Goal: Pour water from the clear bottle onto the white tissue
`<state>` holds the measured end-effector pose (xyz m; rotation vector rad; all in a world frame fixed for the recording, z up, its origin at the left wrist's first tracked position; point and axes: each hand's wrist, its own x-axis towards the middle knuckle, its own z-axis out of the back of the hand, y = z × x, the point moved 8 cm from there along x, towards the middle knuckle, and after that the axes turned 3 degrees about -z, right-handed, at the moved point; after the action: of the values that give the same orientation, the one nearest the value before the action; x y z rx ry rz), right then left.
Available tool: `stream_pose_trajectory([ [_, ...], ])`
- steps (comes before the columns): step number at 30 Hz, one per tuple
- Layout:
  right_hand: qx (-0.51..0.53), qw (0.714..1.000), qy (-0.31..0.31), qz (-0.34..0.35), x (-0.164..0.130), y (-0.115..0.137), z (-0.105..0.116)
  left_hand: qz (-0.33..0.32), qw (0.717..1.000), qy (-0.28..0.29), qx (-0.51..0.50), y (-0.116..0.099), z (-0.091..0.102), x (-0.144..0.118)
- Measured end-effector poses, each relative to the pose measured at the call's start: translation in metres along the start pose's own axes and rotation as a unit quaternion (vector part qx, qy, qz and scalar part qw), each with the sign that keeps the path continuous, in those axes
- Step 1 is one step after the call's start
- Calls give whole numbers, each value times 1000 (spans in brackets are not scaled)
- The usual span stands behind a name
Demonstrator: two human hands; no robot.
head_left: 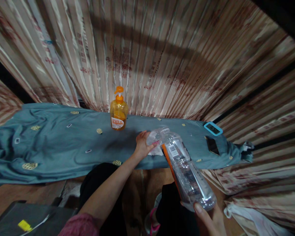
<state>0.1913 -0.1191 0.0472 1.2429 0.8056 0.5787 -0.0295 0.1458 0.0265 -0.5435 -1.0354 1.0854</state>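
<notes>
A long table draped in a rumpled teal cloth with small yellow and white patches point(64, 147) runs before striped brown-and-cream curtains point(174, 59). Above its near edge a large clear plastic water bottle with an orange-edged label point(186, 170) is held tilted, base toward the camera, neck pointing at the table. It looks nearly empty, so likely light, with thin walls that would dent under a squeeze and a smooth, somewhat slippery skin; the stiffer base and neck appear the surest places to grip. The right hand point(208, 216) cups the base from below, thumb pressed on the side wall, the other fingers hidden. The left hand point(144, 144), arm stretched forward from a pink sleeve, closes its fingers around the bottle's neck over a crumpled white tissue point(157, 151). Behind stands an orange pump dispenser bottle point(118, 113). At the table's right end lie a black smartphone point(212, 145) and a small blue-framed digital timer point(212, 128).
</notes>
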Motion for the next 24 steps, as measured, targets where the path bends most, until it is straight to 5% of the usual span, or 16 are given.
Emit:
stream_pose_trajectory([
  [24,6,1000,21,9,-1,3,-4,-2,1000,2,-7,-2,1,0],
])
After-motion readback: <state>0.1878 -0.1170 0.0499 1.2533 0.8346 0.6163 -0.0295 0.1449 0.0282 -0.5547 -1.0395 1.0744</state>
